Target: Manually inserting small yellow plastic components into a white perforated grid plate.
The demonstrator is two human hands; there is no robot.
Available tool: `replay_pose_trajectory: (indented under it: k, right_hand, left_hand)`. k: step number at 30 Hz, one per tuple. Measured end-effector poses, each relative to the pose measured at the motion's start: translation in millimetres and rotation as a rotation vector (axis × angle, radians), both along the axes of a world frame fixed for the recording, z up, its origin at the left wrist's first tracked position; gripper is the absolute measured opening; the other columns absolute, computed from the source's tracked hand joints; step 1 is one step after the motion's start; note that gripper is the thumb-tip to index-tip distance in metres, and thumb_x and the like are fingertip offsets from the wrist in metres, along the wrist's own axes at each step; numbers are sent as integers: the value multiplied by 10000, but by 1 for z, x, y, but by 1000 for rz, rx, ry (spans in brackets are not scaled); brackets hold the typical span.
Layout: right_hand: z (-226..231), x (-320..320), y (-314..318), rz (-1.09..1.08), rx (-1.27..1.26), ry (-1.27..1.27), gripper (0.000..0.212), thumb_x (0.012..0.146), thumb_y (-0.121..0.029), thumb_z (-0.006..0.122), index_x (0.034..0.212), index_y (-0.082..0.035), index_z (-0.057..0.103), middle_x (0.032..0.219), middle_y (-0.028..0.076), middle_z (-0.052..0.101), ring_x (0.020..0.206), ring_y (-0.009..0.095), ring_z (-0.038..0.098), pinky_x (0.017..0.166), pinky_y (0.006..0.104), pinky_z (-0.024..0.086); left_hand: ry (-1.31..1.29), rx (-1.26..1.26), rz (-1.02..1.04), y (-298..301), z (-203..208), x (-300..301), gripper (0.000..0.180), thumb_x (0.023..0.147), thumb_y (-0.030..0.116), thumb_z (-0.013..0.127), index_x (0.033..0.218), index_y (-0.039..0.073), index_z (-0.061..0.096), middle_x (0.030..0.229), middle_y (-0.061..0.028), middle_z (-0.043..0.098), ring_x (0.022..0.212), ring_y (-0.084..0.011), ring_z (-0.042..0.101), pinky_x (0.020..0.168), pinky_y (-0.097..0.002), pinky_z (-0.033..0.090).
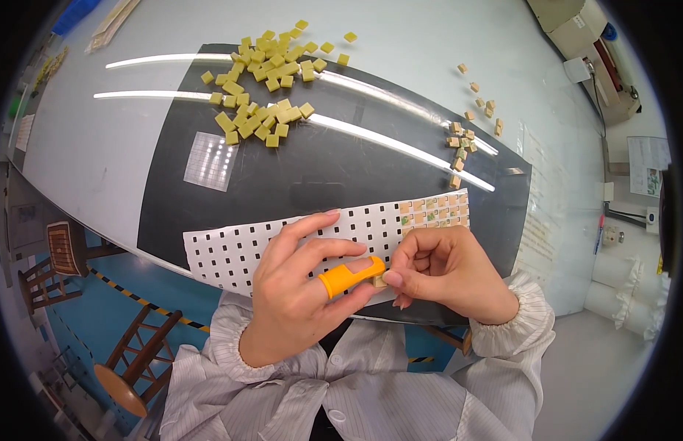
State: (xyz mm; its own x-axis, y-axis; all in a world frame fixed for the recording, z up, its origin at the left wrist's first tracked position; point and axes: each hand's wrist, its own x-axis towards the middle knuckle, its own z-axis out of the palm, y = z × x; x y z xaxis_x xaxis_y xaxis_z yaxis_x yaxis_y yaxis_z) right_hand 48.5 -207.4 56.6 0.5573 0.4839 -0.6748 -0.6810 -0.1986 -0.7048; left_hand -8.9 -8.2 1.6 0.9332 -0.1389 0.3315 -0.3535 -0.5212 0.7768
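Observation:
My left hand (290,287) wears an orange finger guard (356,276) on one finger. Between that guarded finger and the thumb it pinches a small pale block (379,281); its other fingers reach out over the sheet. My right hand (455,272) meets it there, thumb and fingertips closed at the block's right edge. Whatever those fingertips grip is too small to make out. Beneath both hands lies a white sheet (224,253) with rows of dark square holes. Tan square pieces (431,213) fill rows at its right end.
Many olive-yellow square blocks (264,66) are scattered at the far left of a black mat (341,173). Loose tan blocks (459,151) lie at the far right. A clear gridded square (211,162) rests left on the mat. Wooden stools (139,360) stand below the table's left edge.

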Motion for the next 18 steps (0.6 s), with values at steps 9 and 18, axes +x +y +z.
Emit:
replay_pose_trajectory:
  k: [9,18]
  right_hand:
    - [4,-6,6,203,-212,-338,168,905,-91,698,876,-6,555,777,-12,611,667,5,553,562,158,433]
    - [0,-6,3,231,-191,-460,169,918,-116,687,889,-3,566,743,-7,608,590,14,543,508,170,418]
  left_hand:
    - [0,5,20,0,-4,-3,270,632,122,840,891,111,765,974,-15,694,1116,-322,596,876,-414,505]
    - [-24,13,18,-1,-5,-3,276,619,85,837,885,100,764,977,-22,698,1136,-330,583,887,-415,511]
